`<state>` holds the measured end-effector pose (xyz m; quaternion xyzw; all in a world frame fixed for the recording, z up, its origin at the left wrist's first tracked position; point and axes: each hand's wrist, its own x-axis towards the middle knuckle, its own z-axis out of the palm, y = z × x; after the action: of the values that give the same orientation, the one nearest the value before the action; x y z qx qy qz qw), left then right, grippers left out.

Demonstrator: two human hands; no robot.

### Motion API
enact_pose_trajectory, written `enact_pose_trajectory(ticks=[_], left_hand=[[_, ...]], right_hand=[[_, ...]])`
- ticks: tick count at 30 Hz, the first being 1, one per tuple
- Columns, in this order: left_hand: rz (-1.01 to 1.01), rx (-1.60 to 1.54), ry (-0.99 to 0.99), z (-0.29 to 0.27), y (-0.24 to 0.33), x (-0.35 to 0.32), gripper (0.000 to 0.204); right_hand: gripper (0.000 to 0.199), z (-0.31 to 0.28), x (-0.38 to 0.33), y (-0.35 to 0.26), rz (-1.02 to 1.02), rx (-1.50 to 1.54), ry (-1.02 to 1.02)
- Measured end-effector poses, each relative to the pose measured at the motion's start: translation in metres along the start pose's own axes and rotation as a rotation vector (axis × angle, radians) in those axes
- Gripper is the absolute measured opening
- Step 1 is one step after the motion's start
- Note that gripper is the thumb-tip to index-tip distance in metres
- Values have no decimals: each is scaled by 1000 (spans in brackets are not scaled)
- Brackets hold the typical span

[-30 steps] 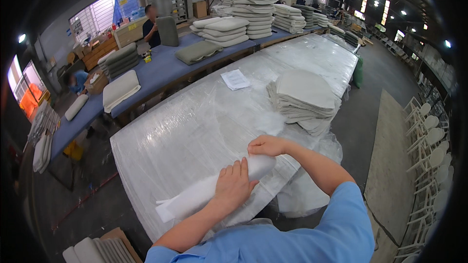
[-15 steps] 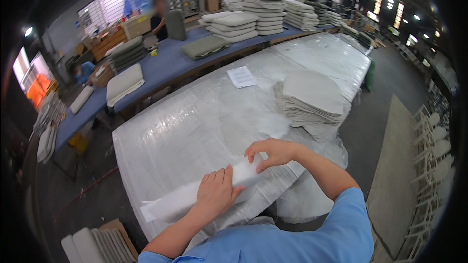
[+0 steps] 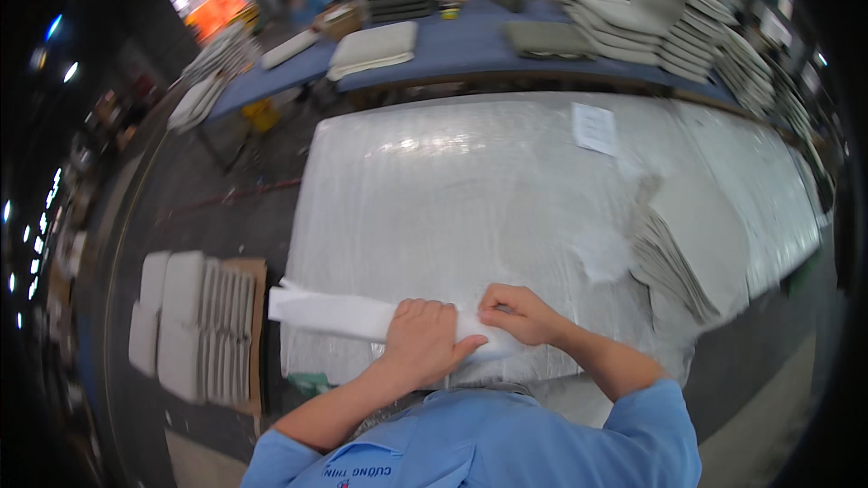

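A soft white sheet [image 3: 334, 314], folded or rolled into a long strip, lies along the near edge of the plastic-wrapped surface. Its left end is loose, with layers showing. My left hand [image 3: 422, 339] rests flat across the middle of the strip, thumb apart, pressing on it. At the strip's right part, the fingers of my right hand [image 3: 522, 312] are curled in and pinch the white material. The piece between its fingertips is mostly hidden.
Wrapped in clear plastic, a large flat surface [image 3: 407, 199] spreads before me. It bears a paper sheet [image 3: 594, 129] and a stack of grey pads [image 3: 696, 235]. Grey cushions [image 3: 194, 325] stand on the floor at left. A blue table [image 3: 452, 45] holds more cushions; people are behind it.
My view has swung left, so the floor cushions show more fully. My right hand has closed from a loose, spread curl into a pinch on the strip. My left hand stays on it.
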<state>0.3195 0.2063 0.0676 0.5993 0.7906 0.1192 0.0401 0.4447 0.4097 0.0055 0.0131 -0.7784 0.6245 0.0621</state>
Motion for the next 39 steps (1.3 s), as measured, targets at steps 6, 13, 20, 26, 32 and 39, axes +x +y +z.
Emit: enact_pose_trajectory(ticks=[6,13,20,26,32,39], left_hand=[[-31,0,160,15,9,-10,59],[-24,-6,147,24,10,-14,62],[-101,-225,-47,11,5,-17,70],[236,-433,200,5,-20,-36,55],[390,-591,613,-41,-91,-111,47],[-194,-280,467,-54,-203,-167,50]], right_hand=[[25,-26,14,-9,243,126,-199],[38,-6,101,-25,371,92,-404],[46,94,176,-94,-36,-632,-648],[50,116,184,-80,-113,-684,-559],[48,114,182,-85,-48,-728,-518],[48,126,173,-95,28,-725,-511]])
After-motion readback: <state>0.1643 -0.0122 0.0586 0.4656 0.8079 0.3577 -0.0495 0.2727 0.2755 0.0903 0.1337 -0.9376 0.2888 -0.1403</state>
